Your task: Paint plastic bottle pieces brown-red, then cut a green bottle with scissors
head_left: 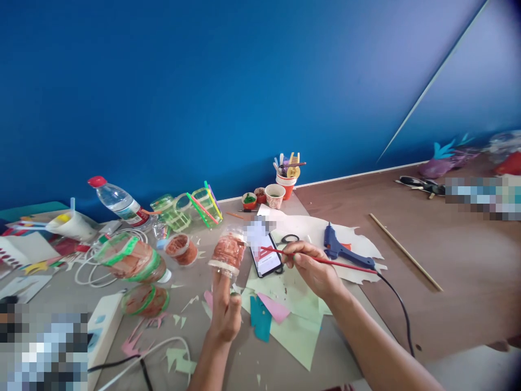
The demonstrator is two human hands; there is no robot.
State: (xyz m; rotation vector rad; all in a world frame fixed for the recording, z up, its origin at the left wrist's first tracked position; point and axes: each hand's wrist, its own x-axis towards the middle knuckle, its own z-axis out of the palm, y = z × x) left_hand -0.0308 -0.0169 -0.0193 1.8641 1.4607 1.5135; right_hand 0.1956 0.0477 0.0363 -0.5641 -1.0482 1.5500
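Note:
My left hand holds up a cut piece of clear plastic bottle, coated in reddish-brown paint with a pale band near its lower rim. Its fingers reach up into the open end, so their tips are hidden. In my right hand is a slim red paintbrush, pinched between thumb and fingers. The brush tip points left toward the bottle piece, with a gap between them. Beneath the brush lies a lit phone. A cup of reddish-brown paint stands left of the bottle piece.
Painted bottle parts, a power strip and a water bottle crowd the left. Paper scraps lie in front. A blue glue gun trails a black cord at right, near a wooden stick. Cups stand by the wall.

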